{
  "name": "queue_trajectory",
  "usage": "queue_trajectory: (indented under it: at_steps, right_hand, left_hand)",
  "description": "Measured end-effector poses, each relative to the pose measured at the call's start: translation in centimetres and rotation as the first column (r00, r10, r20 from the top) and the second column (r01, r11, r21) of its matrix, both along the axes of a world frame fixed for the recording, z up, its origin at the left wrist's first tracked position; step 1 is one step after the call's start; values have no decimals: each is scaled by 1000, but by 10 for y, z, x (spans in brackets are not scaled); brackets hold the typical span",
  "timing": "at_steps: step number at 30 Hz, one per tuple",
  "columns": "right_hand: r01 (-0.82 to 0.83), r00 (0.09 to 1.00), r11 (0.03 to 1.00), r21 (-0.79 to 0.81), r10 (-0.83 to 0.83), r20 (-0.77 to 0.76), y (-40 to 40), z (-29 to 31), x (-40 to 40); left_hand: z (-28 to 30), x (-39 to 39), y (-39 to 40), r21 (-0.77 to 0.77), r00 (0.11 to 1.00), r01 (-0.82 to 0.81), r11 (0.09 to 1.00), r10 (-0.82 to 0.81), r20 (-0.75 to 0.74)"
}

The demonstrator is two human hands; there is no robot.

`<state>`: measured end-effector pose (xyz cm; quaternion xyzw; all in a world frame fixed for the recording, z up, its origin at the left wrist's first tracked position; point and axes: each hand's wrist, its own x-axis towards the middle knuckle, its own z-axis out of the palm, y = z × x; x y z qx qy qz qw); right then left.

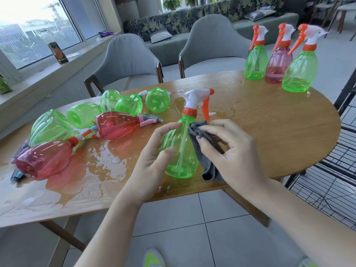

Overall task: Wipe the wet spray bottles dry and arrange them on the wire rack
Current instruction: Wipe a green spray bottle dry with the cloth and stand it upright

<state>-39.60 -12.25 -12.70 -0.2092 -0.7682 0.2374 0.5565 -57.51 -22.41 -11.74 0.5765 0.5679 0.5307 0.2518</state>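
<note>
I see toppled bottles (107, 120) lying along the desk's (269, 132) left side, three upright bottles (279, 60) at its far right edge, the wire rack (342, 170) right of it

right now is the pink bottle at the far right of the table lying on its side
No, the pink spray bottle stands upright between two green spray bottles on the wooden table.
</note>
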Motion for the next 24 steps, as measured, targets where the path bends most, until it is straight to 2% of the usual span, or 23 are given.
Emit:
queue_trajectory:
  at_steps: [5, 9, 13, 17, 21, 24]
  right_hand:
    - [4, 1000, 1000, -8, -4, 14, 7, 7, 1]
    - [-49, 999, 997, -54, 48, -6, 7, 3, -1]
    - [-76, 994, 995, 59, 71, 77, -2, -11, 1]
    - [-101, 990, 984, 149, 84, 117, -2, -9, 1]
    - [-20, 997, 990, 140, 10, 74, 3, -4, -2]
    - [-86, 991, 983, 161, 68, 113, -2, -11, -3]
  left_hand:
    - [4, -2, 0, -13, 1000, 15, 1000, -15, -13]
    - [0, -8, 3, -6, 997, 31, 1000, -30, 74]
    - [-1, -7, 4, -21, 984, 30, 999, -26, 176]
    - [-2, -6, 5, -24, 986, 6, 1000, -2, 169]
    - [-4, -7, 5, -33, 972, 34, 999, -26, 233]
    - [-4, -7, 7, -9, 963, 16, 1000, -13, 269]
